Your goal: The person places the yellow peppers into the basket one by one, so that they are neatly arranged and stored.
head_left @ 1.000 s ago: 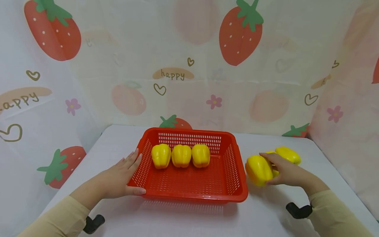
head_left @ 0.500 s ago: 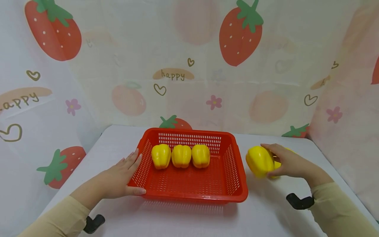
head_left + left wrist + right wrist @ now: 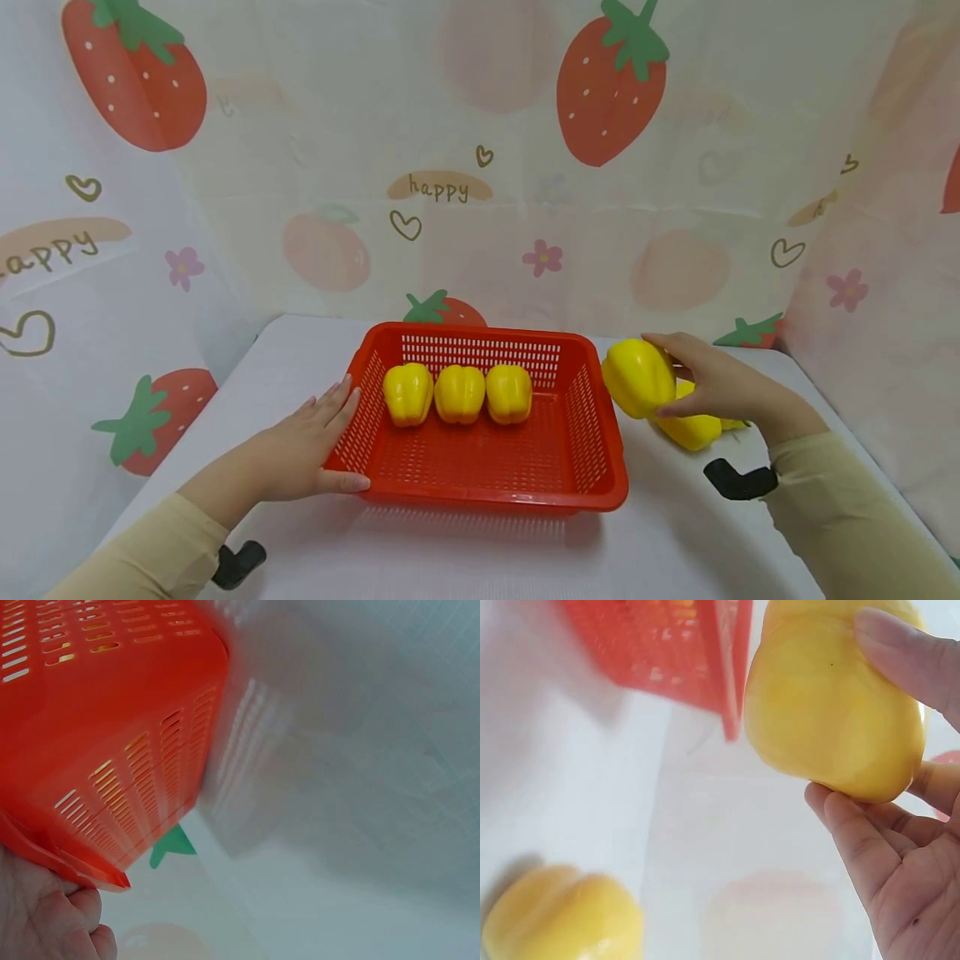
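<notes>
The right hand (image 3: pixel 712 387) pinches a pepper (image 3: pixel 639 379) between thumb and fingers, holding it above the table (image 3: pixel 450 558), near the right rim of the basket (image 3: pixel 487 500). The left hand (image 3: pixel 300 458) lies with fingers spread on the left rim, thumb at the near edge. Inside, three peppers (image 3: pixel 460 396) sit in a row toward the far left. Other peppers (image 3: pixel 690 432), partly hidden, lie on the right.
</notes>
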The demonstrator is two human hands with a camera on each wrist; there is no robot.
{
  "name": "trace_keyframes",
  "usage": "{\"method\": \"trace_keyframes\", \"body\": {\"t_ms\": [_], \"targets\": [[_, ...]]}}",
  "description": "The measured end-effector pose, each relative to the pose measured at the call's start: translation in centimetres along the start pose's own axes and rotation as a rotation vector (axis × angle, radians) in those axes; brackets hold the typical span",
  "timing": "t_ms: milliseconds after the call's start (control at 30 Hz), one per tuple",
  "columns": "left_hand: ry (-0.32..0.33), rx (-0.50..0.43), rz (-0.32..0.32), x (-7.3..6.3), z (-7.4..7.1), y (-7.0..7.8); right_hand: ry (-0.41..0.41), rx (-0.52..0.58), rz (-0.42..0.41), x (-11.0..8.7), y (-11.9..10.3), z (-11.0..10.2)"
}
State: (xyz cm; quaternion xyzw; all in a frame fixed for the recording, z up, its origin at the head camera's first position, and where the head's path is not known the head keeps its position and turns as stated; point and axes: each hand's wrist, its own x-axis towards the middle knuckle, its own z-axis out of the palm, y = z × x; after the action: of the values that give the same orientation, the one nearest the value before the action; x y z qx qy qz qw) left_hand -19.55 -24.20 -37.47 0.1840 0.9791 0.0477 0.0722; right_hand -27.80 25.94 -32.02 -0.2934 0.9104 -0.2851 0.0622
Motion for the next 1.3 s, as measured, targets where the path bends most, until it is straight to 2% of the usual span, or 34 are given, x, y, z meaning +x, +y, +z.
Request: {"method": "trace_keyframes", "body": {"t_ms": [233,467,733,1133,1300], "targets": [[-0.005,0.001,-0.003,0.0,-0.1,0.1,-0.033,0.01,-0.02,1.9,-1.8,0.6],[-0.004,0.004,-0.003,0.0,-0.1,0.1,-0.062,0.034,-0.094,3.7,-3.1,0.9],[-0.004,-0.001,-0.001,0.0,-0.1,0.0,-0.086,0.032,-0.112,5.4,-4.7,1.7],[-0.006,-0.005,-0.003,0.0,0.0,0.0,-0.117,-0.07,-0.144,7.4,-6.8,3.8],[-0.003,-0.006,0.0,0.0,-0.1,0.1,-0.143,-0.055,-0.148,8.2,-7.6,4.8]]}}
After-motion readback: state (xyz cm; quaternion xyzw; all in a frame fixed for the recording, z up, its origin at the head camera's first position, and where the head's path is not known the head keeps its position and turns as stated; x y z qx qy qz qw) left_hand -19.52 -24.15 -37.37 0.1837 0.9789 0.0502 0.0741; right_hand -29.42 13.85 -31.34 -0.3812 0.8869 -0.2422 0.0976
